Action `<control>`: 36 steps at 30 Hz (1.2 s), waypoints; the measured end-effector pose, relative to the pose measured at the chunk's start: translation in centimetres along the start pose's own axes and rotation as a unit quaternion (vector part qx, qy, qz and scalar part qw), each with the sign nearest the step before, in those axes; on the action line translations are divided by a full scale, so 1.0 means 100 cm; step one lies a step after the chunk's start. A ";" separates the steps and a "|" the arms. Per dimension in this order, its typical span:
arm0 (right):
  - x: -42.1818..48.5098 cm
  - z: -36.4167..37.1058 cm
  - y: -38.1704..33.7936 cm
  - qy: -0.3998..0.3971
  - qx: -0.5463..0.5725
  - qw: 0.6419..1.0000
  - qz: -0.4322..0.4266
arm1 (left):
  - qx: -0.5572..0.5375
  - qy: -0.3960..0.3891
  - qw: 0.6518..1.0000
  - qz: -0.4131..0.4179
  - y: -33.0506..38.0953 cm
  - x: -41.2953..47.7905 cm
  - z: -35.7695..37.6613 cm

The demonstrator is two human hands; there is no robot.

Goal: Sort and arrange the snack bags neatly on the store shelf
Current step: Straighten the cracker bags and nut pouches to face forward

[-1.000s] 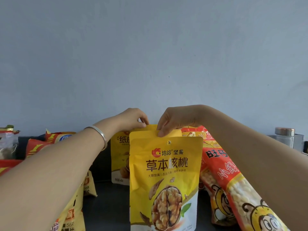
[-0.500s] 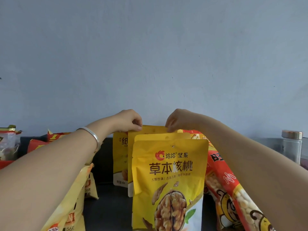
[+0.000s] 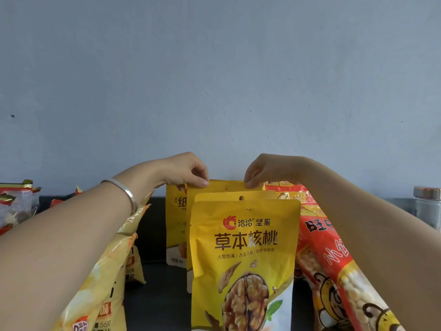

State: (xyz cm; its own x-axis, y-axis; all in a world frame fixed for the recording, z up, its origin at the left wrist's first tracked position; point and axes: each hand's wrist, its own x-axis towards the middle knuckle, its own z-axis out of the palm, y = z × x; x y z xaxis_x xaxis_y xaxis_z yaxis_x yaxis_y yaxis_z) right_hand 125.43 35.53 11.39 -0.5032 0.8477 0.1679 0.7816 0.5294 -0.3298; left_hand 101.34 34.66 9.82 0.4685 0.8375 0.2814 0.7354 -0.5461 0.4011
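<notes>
A row of yellow walnut bags stands upright on the dark shelf, one behind another. The front walnut bag [image 3: 245, 254] shows a walnut picture. Behind it stands a second yellow bag, and behind that the rear yellow bag [image 3: 226, 185]. My left hand [image 3: 185, 172] pinches the rear bag's top left corner. My right hand [image 3: 266, 172] pinches its top right corner. Another yellow bag [image 3: 175, 225] stands further back on the left.
Red and yellow bee-print bags [image 3: 334, 271] lean at the right under my right arm. Yellow chip bags [image 3: 105, 283] lie at the left under my left arm. Red bags [image 3: 16, 204] sit far left. A glass jar [image 3: 427, 206] stands far right. The grey wall is close behind.
Both hands have moved from the front walnut bag's top back to the rear yellow bag's top edge and spread apart to its corners. The rear bag now stands squarer behind the front ones.
</notes>
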 end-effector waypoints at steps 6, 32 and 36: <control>-0.002 0.000 -0.004 0.004 0.013 1.000 0.019 | -0.004 -0.016 1.000 -0.005 0.005 -0.004 0.002; 0.043 0.007 -0.013 -0.007 0.007 1.000 -0.009 | 0.132 0.050 0.990 -0.017 -0.021 0.055 0.003; 0.047 0.010 -0.015 -0.006 0.007 1.000 -0.005 | 0.106 0.049 0.993 -0.027 -0.018 0.059 0.007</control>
State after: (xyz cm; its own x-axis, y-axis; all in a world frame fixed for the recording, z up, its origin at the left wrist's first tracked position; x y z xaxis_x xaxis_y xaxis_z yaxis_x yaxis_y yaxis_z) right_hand 121.53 38.65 11.70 -0.5158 0.8416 0.1601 0.7714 0.5376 -0.3405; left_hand 103.05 40.60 10.16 0.3835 0.8534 0.3530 0.8492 -0.4761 0.2284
